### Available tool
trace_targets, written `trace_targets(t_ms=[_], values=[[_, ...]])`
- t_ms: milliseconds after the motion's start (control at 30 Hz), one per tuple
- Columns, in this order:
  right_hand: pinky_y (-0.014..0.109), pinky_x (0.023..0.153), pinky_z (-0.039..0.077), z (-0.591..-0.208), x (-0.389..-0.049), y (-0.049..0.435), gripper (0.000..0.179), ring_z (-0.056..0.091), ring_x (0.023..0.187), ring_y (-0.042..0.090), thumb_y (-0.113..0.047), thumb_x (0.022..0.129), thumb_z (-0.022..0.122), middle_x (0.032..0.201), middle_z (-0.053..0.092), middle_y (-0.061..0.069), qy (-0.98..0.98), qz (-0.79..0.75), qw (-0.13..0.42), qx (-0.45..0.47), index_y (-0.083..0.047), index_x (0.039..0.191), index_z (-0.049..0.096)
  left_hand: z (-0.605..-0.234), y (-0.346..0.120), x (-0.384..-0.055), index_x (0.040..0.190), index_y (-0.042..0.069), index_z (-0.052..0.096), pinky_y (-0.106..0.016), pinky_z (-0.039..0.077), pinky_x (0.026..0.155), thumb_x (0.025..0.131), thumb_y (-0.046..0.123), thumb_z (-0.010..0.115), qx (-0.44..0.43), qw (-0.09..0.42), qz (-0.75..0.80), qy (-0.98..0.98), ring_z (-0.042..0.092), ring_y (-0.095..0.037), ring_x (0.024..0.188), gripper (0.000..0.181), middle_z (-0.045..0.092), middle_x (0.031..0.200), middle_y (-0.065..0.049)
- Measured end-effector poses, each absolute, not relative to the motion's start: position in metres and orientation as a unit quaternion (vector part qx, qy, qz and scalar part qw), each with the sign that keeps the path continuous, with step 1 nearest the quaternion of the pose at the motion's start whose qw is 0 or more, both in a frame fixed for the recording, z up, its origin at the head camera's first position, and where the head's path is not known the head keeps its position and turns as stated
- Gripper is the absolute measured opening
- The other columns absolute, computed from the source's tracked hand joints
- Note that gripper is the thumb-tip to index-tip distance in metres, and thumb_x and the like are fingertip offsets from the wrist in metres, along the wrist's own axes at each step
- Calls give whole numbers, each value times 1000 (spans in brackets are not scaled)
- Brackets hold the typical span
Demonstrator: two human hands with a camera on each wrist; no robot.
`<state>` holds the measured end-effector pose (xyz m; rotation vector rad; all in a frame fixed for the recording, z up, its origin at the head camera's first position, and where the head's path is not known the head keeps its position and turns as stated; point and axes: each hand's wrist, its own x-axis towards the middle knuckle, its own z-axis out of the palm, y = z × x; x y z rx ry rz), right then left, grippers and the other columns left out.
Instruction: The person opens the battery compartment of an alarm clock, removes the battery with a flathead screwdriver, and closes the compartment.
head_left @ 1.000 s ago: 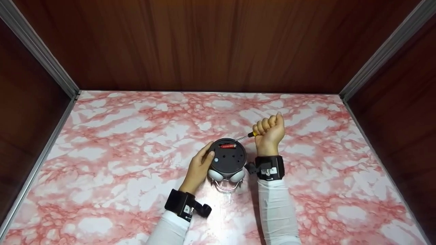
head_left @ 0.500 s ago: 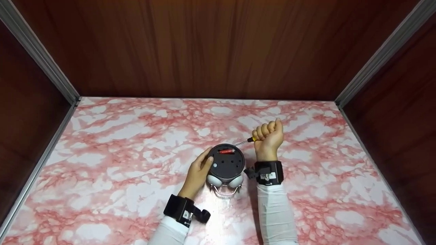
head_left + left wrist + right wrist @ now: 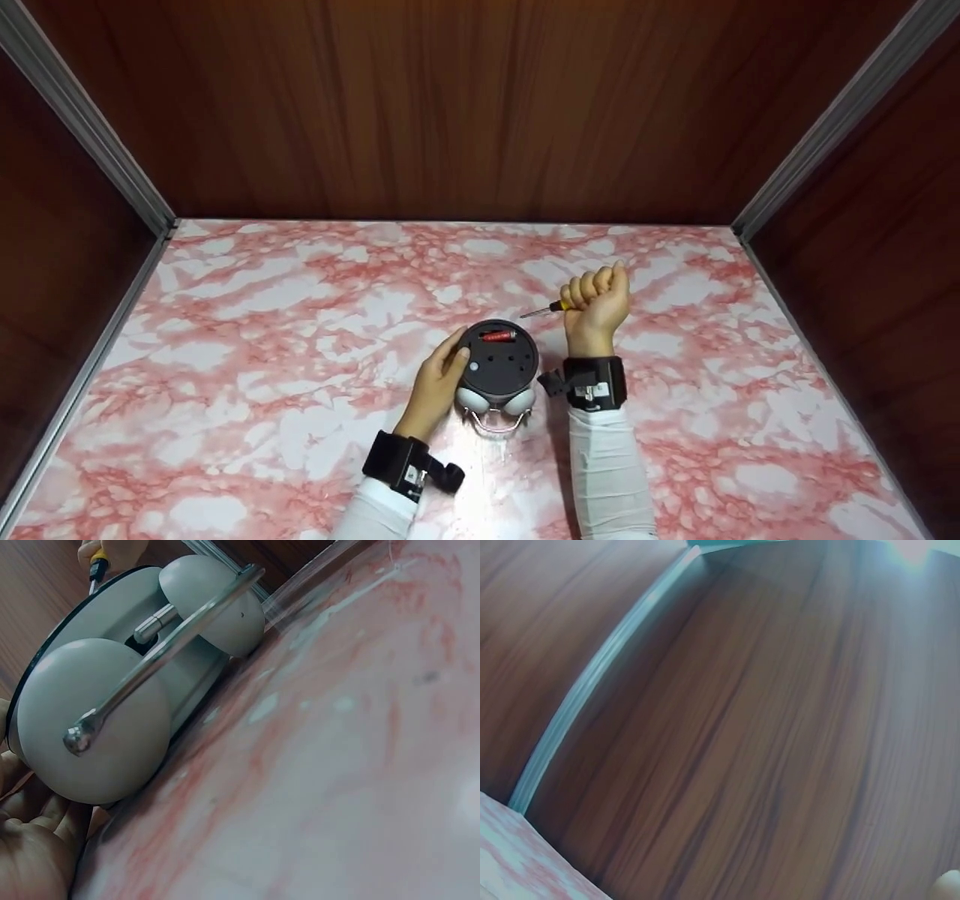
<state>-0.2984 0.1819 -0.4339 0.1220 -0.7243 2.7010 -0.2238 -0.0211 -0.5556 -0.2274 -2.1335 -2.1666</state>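
Observation:
A twin-bell alarm clock (image 3: pixel 501 379) lies face down with its round black back upward and its two white bells (image 3: pixel 97 720) toward the person. In its uncovered battery slot sits a red battery (image 3: pixel 498 336), slightly slanted. My left hand (image 3: pixel 441 376) grips the clock's left side, thumb over the back's rim and fingers around the edge. My right hand (image 3: pixel 598 304) is curled around the yellow-and-black handle of a screwdriver (image 3: pixel 556 306). Its thin metal shaft points left, and the tip is just off the clock's upper right rim. Only a fingertip (image 3: pixel 946 886) shows in the right wrist view.
Beneath everything is a red-and-white marbled tabletop (image 3: pixel 262 360). Dark wood panels (image 3: pixel 450 112) with grey metal corner strips wall it in at the back and both sides. A metal handle (image 3: pixel 165 652) arches over the bells.
The screwdriver tip has drawn back rightward from the clock's rim. The battery, nearly level before, now slants with its right end higher. My left hand keeps its grip; the head view has tilted slightly.

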Motion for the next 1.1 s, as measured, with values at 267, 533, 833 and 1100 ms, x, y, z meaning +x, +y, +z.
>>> trace_targets(t_ms=[267,533,833,1100], values=[[24,44,8,-429,-294,192,55,9,44,10,-23,113,17,51,12,-3,-267,931,217,120,-13,58,18,-549,-19,-222,148,-8,44,-45,32,118,106,6,51,-69,38,-711,-699,42,-38,140,45,43,152,-25],[25,42,13,-426,-303,203,57,14,43,11,-22,112,26,47,22,-5,-393,855,300,155,-9,57,22,-559,-21,-224,150,2,47,-39,35,118,106,18,54,-76,44,-714,-695,47,-30,139,47,47,153,-17],[21,47,20,-440,-318,215,54,26,48,9,-9,109,34,53,29,1,-645,651,316,246,4,57,27,-558,-21,-224,150,1,47,-41,36,117,106,18,54,-77,47,-714,-694,48,-31,138,47,48,152,-18],[21,50,18,-453,-326,232,46,22,53,5,3,104,45,58,30,-7,-802,454,303,244,-2,59,37,-540,-22,-218,148,-7,45,-45,34,117,106,9,52,-74,42,-712,-697,44,-36,139,45,46,151,-25]])
